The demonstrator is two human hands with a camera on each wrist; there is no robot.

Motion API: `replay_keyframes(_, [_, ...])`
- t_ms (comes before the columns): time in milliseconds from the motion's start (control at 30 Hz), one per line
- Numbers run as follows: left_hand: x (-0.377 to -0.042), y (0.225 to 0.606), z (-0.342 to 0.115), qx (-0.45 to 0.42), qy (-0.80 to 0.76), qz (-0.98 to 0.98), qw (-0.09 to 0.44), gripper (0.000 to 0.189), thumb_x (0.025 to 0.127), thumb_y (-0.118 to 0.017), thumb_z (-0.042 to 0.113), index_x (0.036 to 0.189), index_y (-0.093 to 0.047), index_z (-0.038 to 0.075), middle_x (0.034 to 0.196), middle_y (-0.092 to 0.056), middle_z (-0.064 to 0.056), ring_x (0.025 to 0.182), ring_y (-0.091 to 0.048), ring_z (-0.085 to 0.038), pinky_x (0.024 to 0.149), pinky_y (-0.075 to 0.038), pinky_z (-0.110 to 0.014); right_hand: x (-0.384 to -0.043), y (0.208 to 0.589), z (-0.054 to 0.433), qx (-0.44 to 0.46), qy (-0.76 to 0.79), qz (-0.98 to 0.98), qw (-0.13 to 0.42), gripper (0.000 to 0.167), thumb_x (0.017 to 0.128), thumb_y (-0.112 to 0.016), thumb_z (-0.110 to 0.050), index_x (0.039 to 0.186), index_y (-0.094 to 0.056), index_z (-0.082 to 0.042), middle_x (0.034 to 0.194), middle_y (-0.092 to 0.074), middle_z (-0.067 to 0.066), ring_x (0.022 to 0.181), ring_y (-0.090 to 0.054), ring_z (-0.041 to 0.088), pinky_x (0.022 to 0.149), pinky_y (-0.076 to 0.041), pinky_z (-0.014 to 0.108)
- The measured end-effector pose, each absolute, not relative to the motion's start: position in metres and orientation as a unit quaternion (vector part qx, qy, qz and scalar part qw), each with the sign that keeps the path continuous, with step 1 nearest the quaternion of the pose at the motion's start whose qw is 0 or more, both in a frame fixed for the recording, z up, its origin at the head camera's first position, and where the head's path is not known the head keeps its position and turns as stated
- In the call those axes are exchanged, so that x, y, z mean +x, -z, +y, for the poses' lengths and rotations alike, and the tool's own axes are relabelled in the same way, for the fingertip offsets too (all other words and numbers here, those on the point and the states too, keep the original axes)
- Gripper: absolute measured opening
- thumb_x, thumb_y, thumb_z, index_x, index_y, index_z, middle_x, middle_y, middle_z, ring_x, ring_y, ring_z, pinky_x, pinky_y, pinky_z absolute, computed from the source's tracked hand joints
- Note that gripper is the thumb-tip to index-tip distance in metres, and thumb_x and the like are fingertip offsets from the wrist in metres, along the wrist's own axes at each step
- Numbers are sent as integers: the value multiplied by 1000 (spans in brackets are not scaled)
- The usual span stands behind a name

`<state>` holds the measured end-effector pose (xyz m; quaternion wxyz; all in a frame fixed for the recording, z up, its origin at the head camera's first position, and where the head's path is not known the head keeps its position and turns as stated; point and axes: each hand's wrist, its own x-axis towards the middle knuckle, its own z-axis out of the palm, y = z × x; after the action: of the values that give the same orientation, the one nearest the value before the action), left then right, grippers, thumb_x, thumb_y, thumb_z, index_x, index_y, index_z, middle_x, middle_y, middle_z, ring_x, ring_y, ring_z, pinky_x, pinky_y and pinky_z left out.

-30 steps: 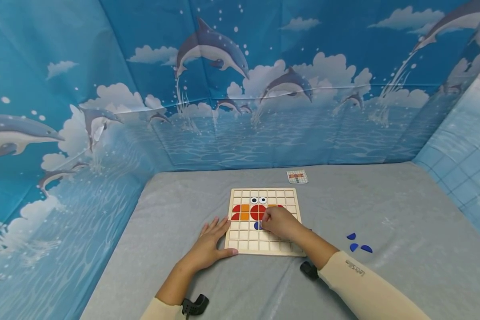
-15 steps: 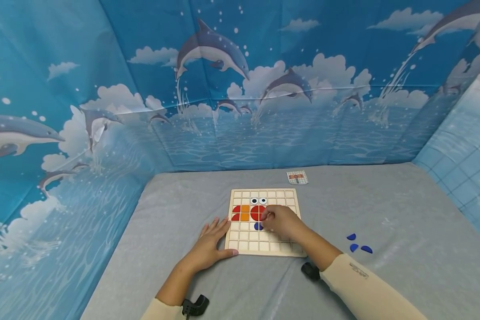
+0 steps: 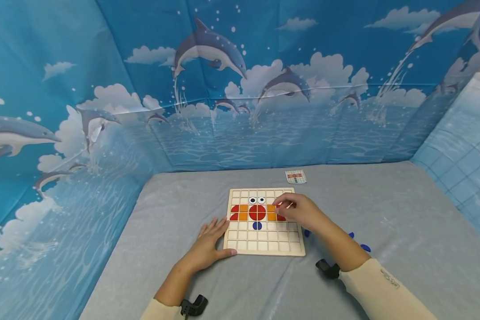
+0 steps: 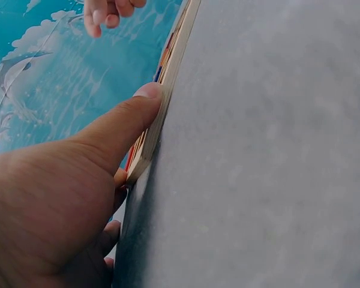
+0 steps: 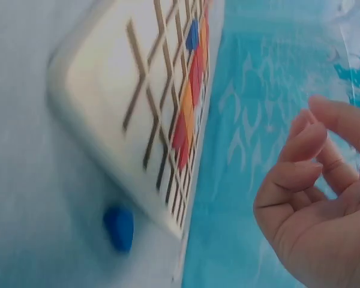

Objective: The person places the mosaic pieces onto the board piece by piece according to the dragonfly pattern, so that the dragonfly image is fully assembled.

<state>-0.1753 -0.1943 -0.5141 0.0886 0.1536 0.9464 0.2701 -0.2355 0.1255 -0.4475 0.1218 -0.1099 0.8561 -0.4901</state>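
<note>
A wooden grid board (image 3: 240, 245) lies on the grey cloth. Set in it are two eye pieces (image 3: 253, 201), a red circle of quarter pieces (image 3: 257, 212), orange squares (image 3: 243, 212), red outer pieces and two blue pieces (image 3: 257, 226). My left hand (image 3: 210, 244) rests at its near left corner, fingers spread along the left edge. In the left wrist view the thumb (image 4: 126, 123) presses the board's side. My right hand (image 3: 304, 211) hovers over the right end of the red and orange row. Its fingers (image 5: 300, 144) bend loosely, nothing between them.
A loose blue piece (image 3: 307, 233) lies against the board's right side. Further right, more blue pieces (image 3: 365, 247) show partly behind the right forearm. A small pattern card (image 3: 295, 177) lies beyond the board. A dolphin-print curtain (image 3: 240, 129) rises behind the cloth-covered surface.
My right hand has lifted off the blue pieces and moved right and away from me, uncovering both of them and the orange squares on the right. The left hand stays in place.
</note>
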Motion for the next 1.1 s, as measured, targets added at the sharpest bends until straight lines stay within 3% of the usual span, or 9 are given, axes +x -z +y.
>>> replay_keyframes(133, [-175,513,-195,152,-274,945,88,95,84,-76,56,160,-32,17,168,-27,1,159,-12,-30,128,-5,-58,-233,446,142,-103,484,859,130,24,97,-66,-18,118,-69,-7,97,-63,8,81,-56,24,74,-54,41])
replay_keyframes(700, [-175,514,-195,157,-274,945,88,94,85,-76,56,160,-33,17,168,-28,1,159,-12,-30,128,-5,-58,-217,467,190,-114,418,886,164,22,91,-70,-11,112,-70,-7,91,-63,5,77,-56,19,65,-47,31])
replay_keyframes(1100, [-176,515,-195,151,-273,946,90,94,85,-76,55,159,-33,18,168,-28,1,159,-12,-30,128,-5,-57,-213,481,200,-120,356,908,187,21,86,-78,-16,105,-69,-11,87,-59,1,81,-52,17,69,-42,30])
